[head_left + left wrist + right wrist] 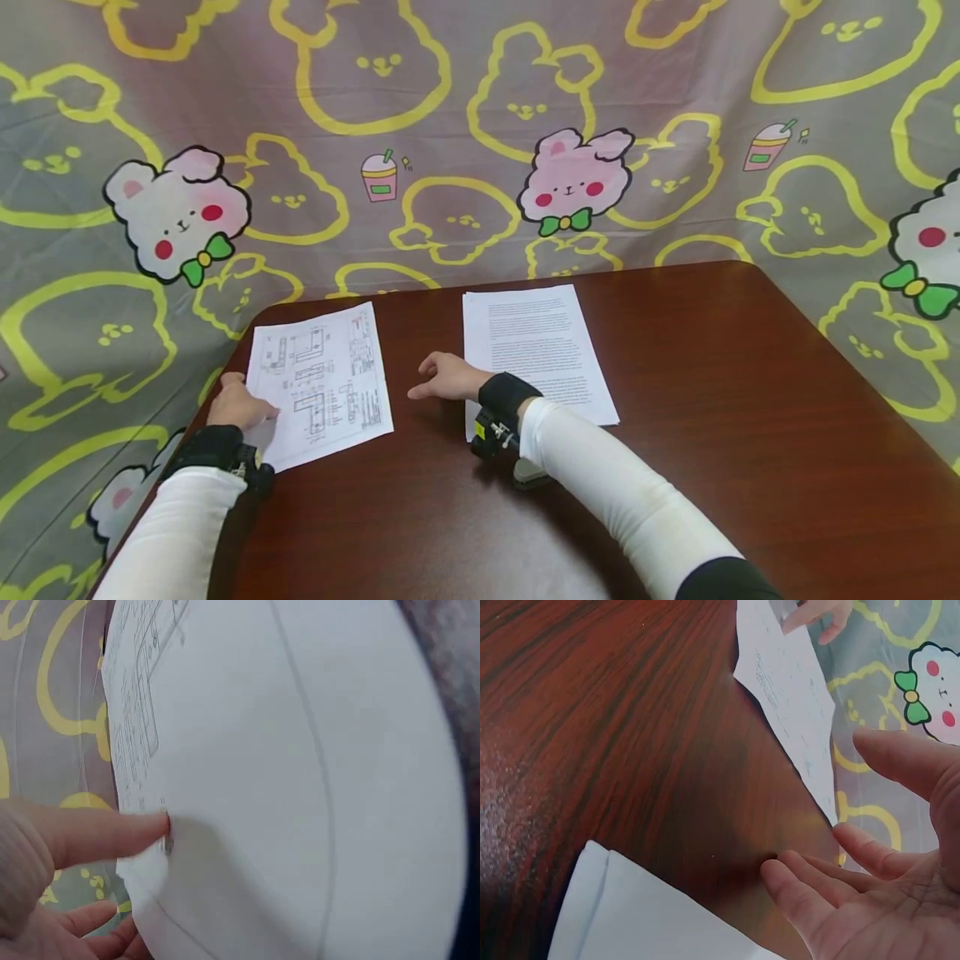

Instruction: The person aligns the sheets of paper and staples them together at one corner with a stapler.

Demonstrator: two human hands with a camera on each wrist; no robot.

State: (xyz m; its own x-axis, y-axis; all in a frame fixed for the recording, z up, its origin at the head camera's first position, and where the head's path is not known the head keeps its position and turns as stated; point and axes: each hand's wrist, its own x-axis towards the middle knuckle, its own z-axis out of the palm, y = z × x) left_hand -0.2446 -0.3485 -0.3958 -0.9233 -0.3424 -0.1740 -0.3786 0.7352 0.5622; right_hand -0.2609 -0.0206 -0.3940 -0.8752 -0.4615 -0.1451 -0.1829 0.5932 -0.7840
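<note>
At the table's left side lies a sheet with technical drawings. My left hand holds the near-left edge of that sheet, the thumb on top and the other fingers partly hidden behind the paper's edge. Between the drawing sheet and a stack of printed pages, my right hand hovers over the table with nothing in it. Its fingers are spread and loosely bent in the right wrist view. The right wrist and forearm pass over the stack's near-left corner.
A small grey-green object sits under the right forearm, mostly hidden. The brown wooden table has rounded far corners. Behind it and along its sides hangs a cloth printed with cartoon animals.
</note>
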